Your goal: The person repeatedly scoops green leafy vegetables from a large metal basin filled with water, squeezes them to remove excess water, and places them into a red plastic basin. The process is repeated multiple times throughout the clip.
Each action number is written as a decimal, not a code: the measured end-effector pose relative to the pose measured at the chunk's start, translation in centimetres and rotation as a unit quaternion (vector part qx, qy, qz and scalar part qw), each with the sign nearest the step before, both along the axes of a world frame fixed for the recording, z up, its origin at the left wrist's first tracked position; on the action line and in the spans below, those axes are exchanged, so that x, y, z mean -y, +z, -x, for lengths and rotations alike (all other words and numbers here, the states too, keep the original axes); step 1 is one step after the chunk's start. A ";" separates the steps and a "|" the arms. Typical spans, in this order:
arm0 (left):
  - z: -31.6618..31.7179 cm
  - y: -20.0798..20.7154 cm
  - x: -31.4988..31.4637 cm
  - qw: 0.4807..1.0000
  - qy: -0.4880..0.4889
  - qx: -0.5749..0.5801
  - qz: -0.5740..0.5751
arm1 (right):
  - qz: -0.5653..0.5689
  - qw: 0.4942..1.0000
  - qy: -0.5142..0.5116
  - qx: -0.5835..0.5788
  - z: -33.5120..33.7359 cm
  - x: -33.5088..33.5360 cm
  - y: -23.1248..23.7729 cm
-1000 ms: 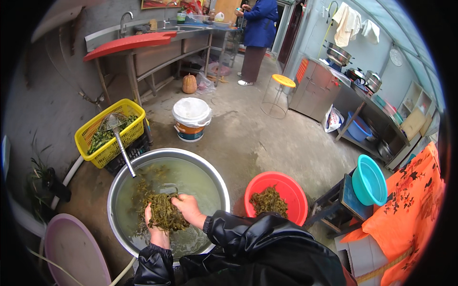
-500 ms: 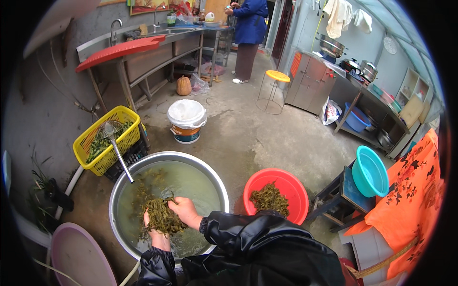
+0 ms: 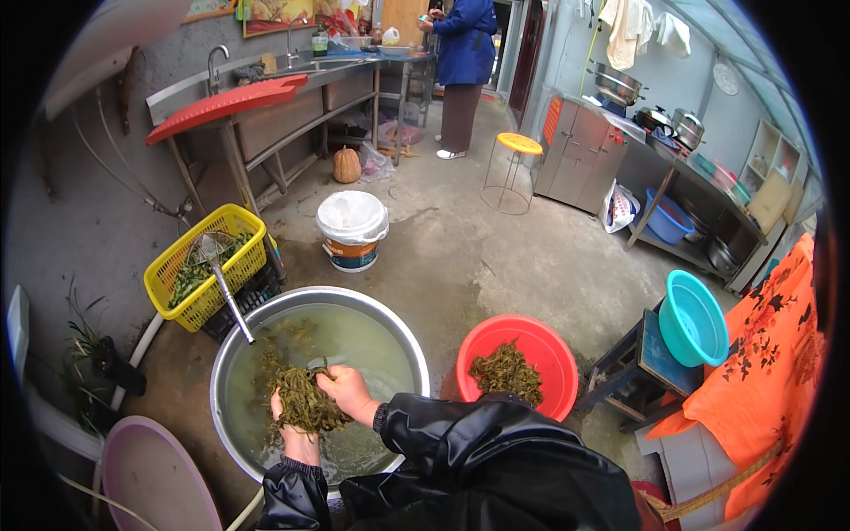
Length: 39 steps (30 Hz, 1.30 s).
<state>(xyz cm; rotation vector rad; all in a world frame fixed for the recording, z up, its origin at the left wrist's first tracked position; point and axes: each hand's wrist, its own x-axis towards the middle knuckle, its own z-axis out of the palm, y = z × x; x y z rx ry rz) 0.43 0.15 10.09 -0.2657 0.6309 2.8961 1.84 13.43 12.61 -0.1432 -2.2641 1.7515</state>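
Note:
Over a wide metal basin point(image 3: 416, 358) of cloudy greenish water, both my hands hold one clump of wet, dark green-brown leafy greens point(image 3: 308, 403). My left hand point(image 3: 299, 441) cups the clump from below and its left side, fingers partly hidden by the leaves. My right hand point(image 3: 349, 391) grips it from the upper right, thumb and fingers closed on it. More loose leaves float in the water around the clump. To the right, a red basin point(image 3: 560, 372) contains a pile of similar greens point(image 3: 506, 373).
A yellow basket point(image 3: 252, 257) with greens and a long-handled strainer point(image 3: 232, 301) stands at left; the handle overhangs the basin. Beyond is a white-lidded bucket point(image 3: 352, 243). A turquoise basin point(image 3: 695, 319) rests on a stool at right. A person in blue point(image 3: 465, 44) stands far back.
The whole view has shifted slightly, with the scene a little lower and to the right. My hands keep their grip on the clump, with little visible movement.

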 end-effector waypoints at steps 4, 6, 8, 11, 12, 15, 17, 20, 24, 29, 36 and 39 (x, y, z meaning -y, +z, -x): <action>0.2 -0.7 0.3 1.000 0.007 0.004 0.004 | -0.016 1.000 0.005 0.006 0.0 0.0 0.0; 0.4 -1.2 0.6 1.000 0.012 0.013 0.000 | -0.032 0.999 0.006 0.005 0.0 0.1 -0.1; 0.6 -1.6 0.7 1.000 0.001 -0.006 -0.011 | -0.065 0.998 -0.001 -0.013 0.1 0.0 0.0; 0.6 -1.9 0.6 1.000 0.019 0.002 -0.002 | -0.061 0.998 0.007 -0.022 0.0 0.0 0.2; 0.6 -1.9 0.5 1.000 0.024 -0.017 0.001 | -0.067 0.998 0.009 -0.007 -0.1 0.0 0.3; 0.4 -2.0 0.5 0.997 0.060 0.019 0.040 | -0.068 0.997 0.018 0.017 -0.1 0.1 0.2; 0.2 -2.1 0.7 0.999 0.040 0.032 0.006 | -0.030 0.999 0.022 0.006 0.0 0.3 0.2; 0.3 -2.3 1.0 0.998 0.029 0.047 -0.015 | -0.080 0.994 0.068 0.024 0.2 0.3 0.4; 0.6 -2.6 1.4 0.999 0.037 0.005 -0.016 | -0.137 0.984 0.114 0.001 -0.4 0.6 2.0; 0.4 -2.5 1.9 0.999 0.022 0.029 0.013 | -0.208 0.970 0.128 -0.006 -2.1 1.5 4.5; 0.1 -2.6 1.8 0.999 0.028 0.017 -0.004 | -0.192 0.976 0.095 -0.039 -2.4 2.0 4.1; 0.2 -2.4 1.6 1.000 0.019 0.007 -0.015 | -0.193 0.976 0.085 -0.057 -2.2 1.9 3.4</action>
